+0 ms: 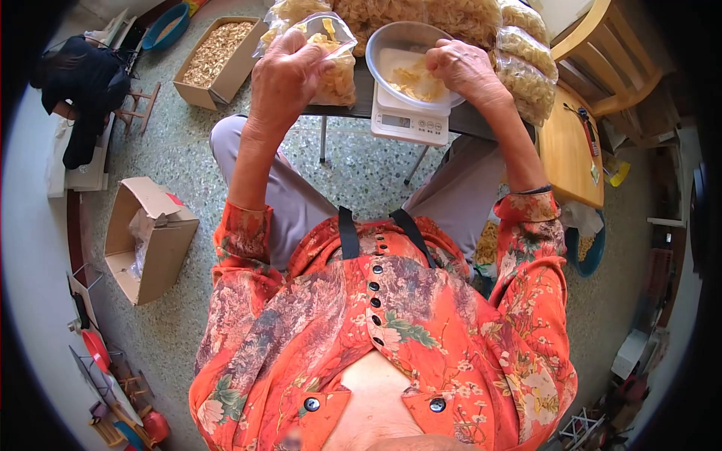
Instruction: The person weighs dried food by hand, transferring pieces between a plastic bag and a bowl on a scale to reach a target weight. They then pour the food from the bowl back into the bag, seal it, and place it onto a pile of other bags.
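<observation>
My left hand (289, 74) is closed on the top of a clear plastic bag (335, 81) filled with pale yellow, dried-looking flakes. The bag's open mouth spreads to the right of my fingers. My right hand (465, 69) reaches over the right side of a clear plastic bowl (381, 46), its fingers curled together; what they hold, if anything, is hidden. Some of the same flakes (415, 80) lie in the bowl. Beneath it is a white digital kitchen scale (410, 129) with a small display, too blurred to read.
Filled bags (524, 84) are piled behind and right of the bowl on a dark table. A wooden chair (613, 64) and scissors-like tools lie right. On the left are a carton of brown pieces (218, 56), an open cardboard box (154, 240) and a seated person (86, 86).
</observation>
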Demonstrator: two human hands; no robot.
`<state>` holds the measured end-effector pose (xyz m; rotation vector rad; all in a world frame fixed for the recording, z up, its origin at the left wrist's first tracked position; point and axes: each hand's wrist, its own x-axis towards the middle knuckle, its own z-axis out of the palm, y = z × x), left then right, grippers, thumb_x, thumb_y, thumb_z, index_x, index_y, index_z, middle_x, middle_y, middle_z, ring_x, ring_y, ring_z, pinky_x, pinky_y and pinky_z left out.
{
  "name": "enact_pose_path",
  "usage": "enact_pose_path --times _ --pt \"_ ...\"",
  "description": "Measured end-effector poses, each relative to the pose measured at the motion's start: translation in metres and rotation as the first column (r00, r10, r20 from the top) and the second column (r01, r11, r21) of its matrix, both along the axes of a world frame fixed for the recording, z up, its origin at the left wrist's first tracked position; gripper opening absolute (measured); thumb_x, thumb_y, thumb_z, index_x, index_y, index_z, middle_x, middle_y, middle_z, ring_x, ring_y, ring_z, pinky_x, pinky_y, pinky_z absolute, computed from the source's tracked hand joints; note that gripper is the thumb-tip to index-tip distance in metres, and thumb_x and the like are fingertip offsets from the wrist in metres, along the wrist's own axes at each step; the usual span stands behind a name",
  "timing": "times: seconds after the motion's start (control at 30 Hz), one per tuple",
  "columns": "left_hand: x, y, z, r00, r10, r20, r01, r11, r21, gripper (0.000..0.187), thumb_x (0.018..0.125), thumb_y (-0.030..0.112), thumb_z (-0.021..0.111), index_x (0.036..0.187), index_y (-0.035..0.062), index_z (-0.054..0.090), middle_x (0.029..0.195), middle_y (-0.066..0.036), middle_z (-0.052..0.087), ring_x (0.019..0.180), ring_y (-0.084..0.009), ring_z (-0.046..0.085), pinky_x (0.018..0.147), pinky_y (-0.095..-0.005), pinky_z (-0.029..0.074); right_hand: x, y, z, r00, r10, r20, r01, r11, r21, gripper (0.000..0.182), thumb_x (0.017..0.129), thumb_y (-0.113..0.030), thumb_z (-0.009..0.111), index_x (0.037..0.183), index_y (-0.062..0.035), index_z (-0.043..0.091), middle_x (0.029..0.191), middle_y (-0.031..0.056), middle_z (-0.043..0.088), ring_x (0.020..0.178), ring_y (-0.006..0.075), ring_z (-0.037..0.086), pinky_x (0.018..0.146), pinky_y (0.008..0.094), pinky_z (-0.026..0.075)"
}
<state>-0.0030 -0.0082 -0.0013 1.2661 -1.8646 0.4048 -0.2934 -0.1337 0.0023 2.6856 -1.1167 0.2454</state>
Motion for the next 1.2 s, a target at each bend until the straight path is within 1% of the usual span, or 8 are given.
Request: enact_pose_path --times 0.23,0.3,0.33,0.57,0.7,0.83,1.03,1.2 --pt "0.002 0.006 0.007 0.987 -0.075 -0.144 0.087 0.993 0.081 0.030 0.086 0.010 0.081 0.112 0.0028 0.068 0.099 -0.010 0.065 0.082 -0.0214 0.067 0.072 -0.0337 0.057 -0.015 0.000 0.019 0.930 0.100 0.354 -0.115 0.993 0.020 0.008 0.086 -0.015 0.071 0.091 -0.0090 0.073 0.086 0.0142 0.073 0.086 0.0320 0.072 0.077 0.0428 0.055" --pt "0.000 0.011 0.010 0.944 -0.143 -0.298 0.184 0.976 0.116 0.028 0.087 0.007 0.076 0.110 0.0014 0.063 0.101 -0.017 0.064 0.087 -0.0330 0.068 0.079 -0.0424 0.055 -0.018 0.003 0.026 0.846 0.001 0.533 -0.144 0.963 0.227 0.012 0.088 -0.014 0.072 0.095 -0.0057 0.074 0.085 0.0142 0.073 0.079 0.0289 0.071 0.075 0.0390 0.055" --pt "0.003 0.009 0.007 0.957 -0.124 -0.264 0.152 0.984 0.089 0.024 0.088 0.005 0.076 0.109 0.0011 0.065 0.100 -0.015 0.065 0.087 -0.0302 0.069 0.078 -0.0394 0.056 -0.019 0.001 0.028 0.812 -0.076 0.578 -0.132 0.942 0.309 0.014 0.090 -0.013 0.074 0.099 -0.0032 0.075 0.085 0.0102 0.075 0.076 0.0187 0.071 0.073 0.0338 0.056" --pt "-0.003 0.012 0.013 0.973 -0.151 -0.176 0.161 0.986 0.043 0.011 0.087 0.000 0.075 0.096 0.0014 0.069 0.096 -0.013 0.067 0.087 -0.0334 0.068 0.078 -0.0393 0.056 0.031 0.023 0.056 0.451 -0.094 0.888 -0.395 0.871 0.293 0.014 0.092 -0.010 0.076 0.103 -0.0027 0.077 0.088 0.0039 0.077 0.079 0.0091 0.069 0.072 0.0259 0.056" --pt "-0.006 0.014 0.011 0.968 -0.149 -0.199 0.159 0.987 0.035 0.014 0.085 0.000 0.076 0.097 0.0025 0.070 0.095 -0.012 0.065 0.086 -0.0320 0.068 0.078 -0.0389 0.056 0.083 0.041 0.058 0.543 0.189 0.818 -0.446 0.890 0.090 0.012 0.088 -0.010 0.076 0.099 -0.0052 0.076 0.084 0.0106 0.075 0.074 0.0190 0.072 0.070 0.0327 0.057" --pt "-0.006 0.017 0.012 0.971 -0.135 -0.195 0.139 0.990 0.007 0.015 0.085 0.000 0.077 0.098 0.0035 0.070 0.094 -0.012 0.064 0.085 -0.0308 0.068 0.074 -0.0396 0.056 0.110 0.040 0.046 0.762 0.234 0.603 -0.303 0.953 0.013 0.009 0.088 -0.016 0.072 0.090 -0.0069 0.072 0.080 0.0142 0.072 0.076 0.0318 0.072 0.072 0.0406 0.056" --pt "-0.006 0.018 0.011 0.976 -0.169 -0.140 0.164 0.985 -0.048 0.009 0.090 0.003 0.068 0.098 0.0061 0.068 0.093 -0.012 0.060 0.081 -0.0336 0.068 0.069 -0.0425 0.056 0.120 0.035 0.046 0.838 0.353 0.415 -0.331 0.935 -0.127 0.002 0.084 -0.014 0.073 0.084 -0.0114 0.072 0.088 0.0086 0.070 0.089 0.0318 0.070 0.075 0.0451 0.055" --pt "-0.007 0.015 0.009 0.968 -0.149 -0.203 0.132 0.987 -0.094 0.007 0.091 0.005 0.069 0.098 0.0066 0.068 0.092 -0.012 0.060 0.081 -0.0335 0.067 0.068 -0.0424 0.056 0.114 0.034 0.049 0.873 0.389 0.295 -0.412 0.911 0.020 0.010 0.075 -0.007 0.075 0.081 -0.0145 0.076 0.094 0.0055 0.071 0.095 0.0283 0.067 0.082 0.0426 0.055"
